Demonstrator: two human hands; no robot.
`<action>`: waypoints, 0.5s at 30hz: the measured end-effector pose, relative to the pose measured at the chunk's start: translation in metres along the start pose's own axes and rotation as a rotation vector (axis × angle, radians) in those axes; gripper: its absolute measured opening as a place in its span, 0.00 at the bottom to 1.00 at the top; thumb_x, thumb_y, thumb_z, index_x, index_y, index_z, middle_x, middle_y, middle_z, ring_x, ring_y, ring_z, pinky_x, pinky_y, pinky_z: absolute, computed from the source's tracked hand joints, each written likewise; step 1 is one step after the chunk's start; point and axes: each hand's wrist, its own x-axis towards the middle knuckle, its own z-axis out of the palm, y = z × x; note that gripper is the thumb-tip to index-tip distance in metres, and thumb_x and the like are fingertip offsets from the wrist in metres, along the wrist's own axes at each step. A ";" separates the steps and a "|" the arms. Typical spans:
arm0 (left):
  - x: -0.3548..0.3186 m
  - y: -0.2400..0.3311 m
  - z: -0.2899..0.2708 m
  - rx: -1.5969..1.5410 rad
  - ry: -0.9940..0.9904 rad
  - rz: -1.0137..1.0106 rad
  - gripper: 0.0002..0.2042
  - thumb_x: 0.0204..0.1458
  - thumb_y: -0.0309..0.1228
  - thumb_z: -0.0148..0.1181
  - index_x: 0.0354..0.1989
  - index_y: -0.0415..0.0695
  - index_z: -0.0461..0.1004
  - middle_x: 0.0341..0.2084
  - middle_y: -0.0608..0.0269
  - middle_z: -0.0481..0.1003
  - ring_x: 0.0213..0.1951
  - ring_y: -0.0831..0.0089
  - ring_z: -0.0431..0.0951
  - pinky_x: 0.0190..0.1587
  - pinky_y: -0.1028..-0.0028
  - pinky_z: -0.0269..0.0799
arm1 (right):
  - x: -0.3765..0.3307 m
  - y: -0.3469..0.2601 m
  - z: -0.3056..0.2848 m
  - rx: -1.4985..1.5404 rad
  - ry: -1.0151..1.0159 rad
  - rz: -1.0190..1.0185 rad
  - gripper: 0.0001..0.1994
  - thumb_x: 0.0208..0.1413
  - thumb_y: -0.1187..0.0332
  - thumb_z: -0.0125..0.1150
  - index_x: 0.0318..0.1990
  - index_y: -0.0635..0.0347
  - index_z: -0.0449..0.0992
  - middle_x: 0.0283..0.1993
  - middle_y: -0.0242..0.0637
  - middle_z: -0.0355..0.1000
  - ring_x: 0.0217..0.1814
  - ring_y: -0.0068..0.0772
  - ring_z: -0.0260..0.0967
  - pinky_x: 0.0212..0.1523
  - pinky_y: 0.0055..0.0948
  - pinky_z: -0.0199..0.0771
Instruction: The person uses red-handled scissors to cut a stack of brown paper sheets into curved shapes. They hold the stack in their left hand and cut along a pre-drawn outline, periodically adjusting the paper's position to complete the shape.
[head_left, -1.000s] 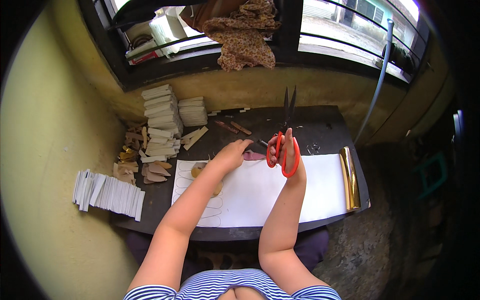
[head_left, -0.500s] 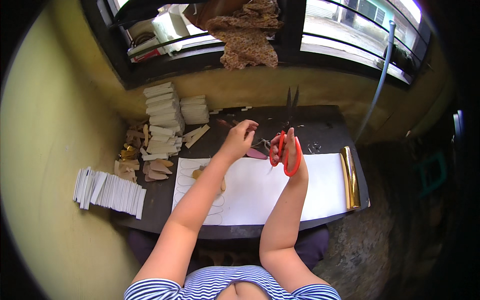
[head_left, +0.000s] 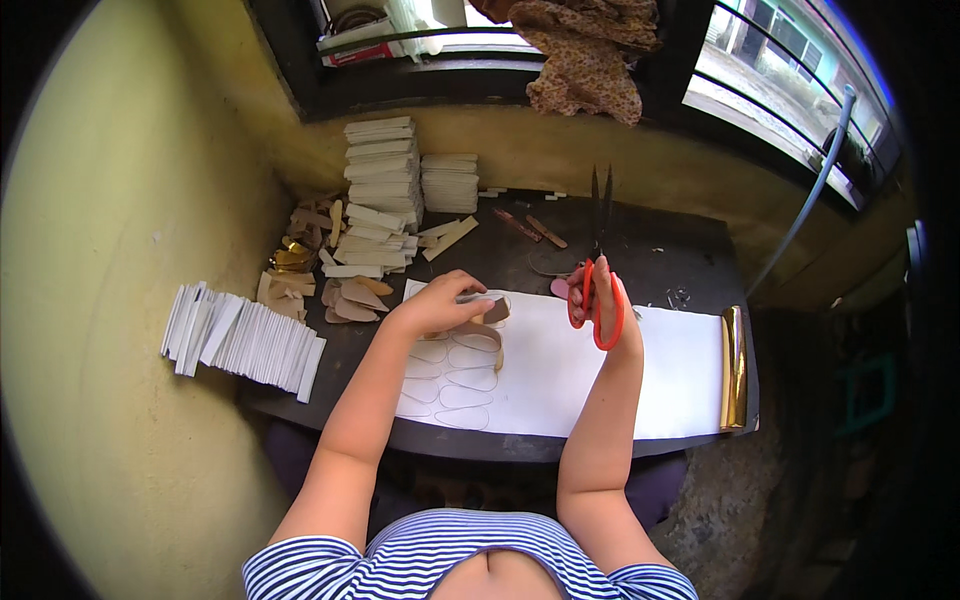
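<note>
My right hand [head_left: 600, 290] is wrapped round the handles of scissors with red grips [head_left: 612, 318]. Their dark blades point up and away, slightly parted. My left hand [head_left: 445, 304] is over the left part of a white sheet [head_left: 560, 385], finger and thumb pinched on a curved brown piece [head_left: 497, 311], partly hidden by the fingers. Just below, another bent brown piece [head_left: 484, 338] rests on the sheet. Rows of drawn rounded outlines [head_left: 465, 396] mark the sheet's left end. A small pink piece [head_left: 560, 287] lies beside the scissor handles.
The sheet's right end is a gold roll [head_left: 734, 370]. White strips stand in tall stacks [head_left: 382, 165] at the back left and in a row [head_left: 245, 335] at the left edge. Tan offcuts [head_left: 352, 298] lie between them. A dark table [head_left: 680, 250] meets the wall and barred window.
My left hand has come down and nearer onto the sheet, taking hold of the brown piece. My right hand still holds the scissors upright. The view has shifted to the left.
</note>
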 end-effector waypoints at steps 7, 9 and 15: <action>0.001 0.008 -0.005 0.062 -0.195 0.048 0.23 0.41 0.42 0.59 0.46 0.43 0.68 0.44 0.54 0.66 0.48 0.61 0.65 0.50 0.69 0.62 | 0.004 0.008 0.010 -0.081 -0.030 0.076 0.26 0.56 0.45 0.41 0.28 0.65 0.66 0.17 0.29 0.57 0.14 0.21 0.54 0.15 0.20 0.57; -0.004 0.009 0.003 0.116 -0.207 0.097 0.19 0.39 0.37 0.60 0.42 0.46 0.71 0.44 0.56 0.65 0.50 0.58 0.62 0.52 0.68 0.59 | 0.005 0.006 0.010 -0.107 -0.026 0.100 0.26 0.56 0.45 0.41 0.28 0.65 0.65 0.17 0.29 0.57 0.15 0.21 0.54 0.15 0.20 0.57; -0.001 0.000 0.007 0.076 -0.106 0.099 0.10 0.39 0.32 0.60 0.31 0.44 0.73 0.42 0.58 0.65 0.47 0.60 0.63 0.51 0.68 0.60 | 0.008 0.011 0.011 -0.095 -0.043 0.092 0.25 0.56 0.46 0.42 0.28 0.65 0.65 0.17 0.30 0.57 0.15 0.21 0.55 0.15 0.20 0.57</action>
